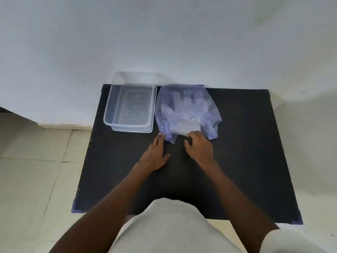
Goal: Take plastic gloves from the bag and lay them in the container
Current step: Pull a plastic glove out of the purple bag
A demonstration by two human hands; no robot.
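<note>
Head view: plastic gloves sit inside the bag on the desk, beside the empty container. Left hand lies flat and open; right hand pinches the bag mouth — risk: thin film slips, and several gloves drag out together.

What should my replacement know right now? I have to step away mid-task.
Left hand: flat on the black mat, fingers touching the purple bag's near edge, holding nothing.
Right hand: fingers curled at the bag's mouth; grip unclear.
Plastic gloves: all seemingly inside the bag.
Clear container: left of the bag, empty.
Done: nothing moved yet.
Left: pull gloves out and lay them in the container.
</note>
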